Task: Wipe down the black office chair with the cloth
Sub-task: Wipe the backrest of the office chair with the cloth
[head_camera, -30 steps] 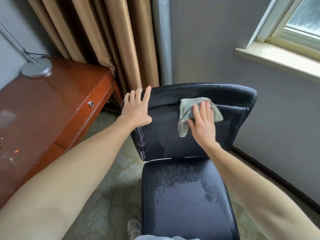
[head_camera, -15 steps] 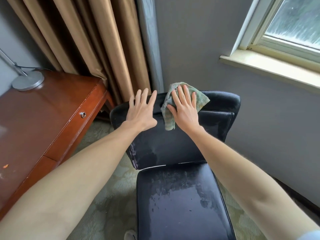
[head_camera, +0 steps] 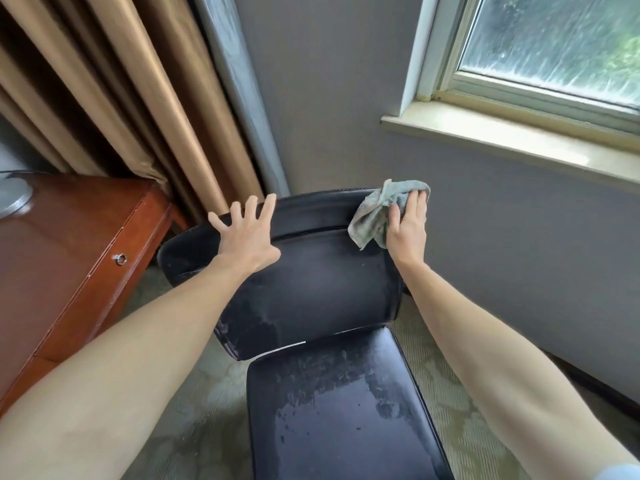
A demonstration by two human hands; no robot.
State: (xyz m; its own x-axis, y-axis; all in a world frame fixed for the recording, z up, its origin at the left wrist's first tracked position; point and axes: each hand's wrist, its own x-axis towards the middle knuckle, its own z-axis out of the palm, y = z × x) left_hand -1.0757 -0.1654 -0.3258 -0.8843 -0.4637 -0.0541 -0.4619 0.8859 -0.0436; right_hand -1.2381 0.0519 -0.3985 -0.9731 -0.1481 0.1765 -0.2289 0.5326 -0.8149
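The black office chair stands in front of me, its worn backrest facing me and its seat reaching down to the bottom edge. My left hand lies flat with spread fingers on the upper left of the backrest. My right hand presses a crumpled grey-green cloth against the backrest's top right corner, fingers straight over the cloth. Part of the cloth hangs loose to the left of that hand.
A reddish wooden desk with a ring drawer pull stands at the left, a lamp base on it. Tan curtains hang behind. A grey wall and a window sill lie to the right. Patterned carpet covers the floor.
My right hand has slid the cloth along the top of the backrest from near the left hand to the right corner. The left hand stays on the backrest.
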